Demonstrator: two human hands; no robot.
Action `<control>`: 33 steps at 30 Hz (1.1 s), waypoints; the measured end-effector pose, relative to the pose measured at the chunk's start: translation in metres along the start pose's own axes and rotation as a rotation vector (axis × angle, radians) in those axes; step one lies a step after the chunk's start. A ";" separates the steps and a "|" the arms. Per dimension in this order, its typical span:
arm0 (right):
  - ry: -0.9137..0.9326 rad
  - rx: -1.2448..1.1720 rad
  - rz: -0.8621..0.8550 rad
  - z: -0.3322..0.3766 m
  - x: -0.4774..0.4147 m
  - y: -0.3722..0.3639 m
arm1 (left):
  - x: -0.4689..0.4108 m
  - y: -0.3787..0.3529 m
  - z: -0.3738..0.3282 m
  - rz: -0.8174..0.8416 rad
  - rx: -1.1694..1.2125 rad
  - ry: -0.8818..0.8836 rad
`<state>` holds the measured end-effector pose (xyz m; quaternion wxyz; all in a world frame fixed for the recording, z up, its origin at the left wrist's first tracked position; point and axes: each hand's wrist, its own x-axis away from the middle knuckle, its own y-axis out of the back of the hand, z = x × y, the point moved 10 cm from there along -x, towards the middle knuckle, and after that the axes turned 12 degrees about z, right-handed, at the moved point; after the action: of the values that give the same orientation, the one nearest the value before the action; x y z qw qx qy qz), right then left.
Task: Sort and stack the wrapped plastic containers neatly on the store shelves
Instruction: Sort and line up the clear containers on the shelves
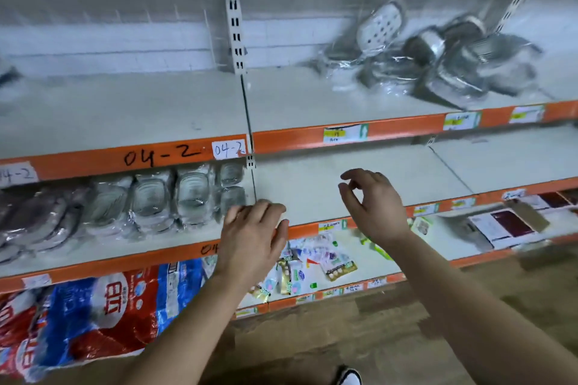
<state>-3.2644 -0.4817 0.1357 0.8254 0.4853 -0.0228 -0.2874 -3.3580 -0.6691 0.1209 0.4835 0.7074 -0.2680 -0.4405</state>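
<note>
my L hand [253, 236] flat at shelf lip [125, 263], empty | R hand [372, 206] loose-curled, empty | unsorted containers [438, 62] upper right of frame, R nearer

Store aisle, as I see it through my one view: the wide-angle camera worn on the person's head, looking forward and down. It stands close before the middle shelf [328, 191], which fills the centre of the frame, near enough that the left hand [250, 237] and right hand [372, 200] reach it, both forearms entering from the bottom edge. The upper shelf [125, 109] crosses the top half; the lower shelf [347, 245] and the floor [391, 331] lie beneath. The orange shelf edges [400, 126] run tilted, rising to the right, and the outer parts are blurred.
</note>
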 end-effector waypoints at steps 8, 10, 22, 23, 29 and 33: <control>-0.006 0.045 -0.173 -0.053 -0.026 0.113 | -0.102 0.032 -0.073 -0.104 -0.024 -0.150; 0.000 0.068 -0.171 -0.073 -0.040 0.135 | -0.132 0.028 -0.086 -0.085 -0.032 -0.151; -0.055 0.139 0.014 -0.217 -0.132 0.214 | -0.274 -0.026 -0.131 -0.022 0.023 -0.046; -0.066 0.144 0.049 -0.226 -0.139 0.215 | -0.283 -0.030 -0.133 -0.022 0.018 -0.037; -0.027 0.143 0.157 -0.253 -0.164 0.214 | -0.334 -0.060 -0.138 0.059 0.008 -0.004; 0.003 0.053 0.159 -0.264 -0.175 0.214 | -0.360 -0.077 -0.136 0.135 0.006 0.027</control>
<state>-3.2297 -0.1090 0.2123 0.8327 0.5039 -0.0676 -0.2196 -3.4107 -0.2884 0.2006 0.5136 0.6949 -0.3100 -0.3965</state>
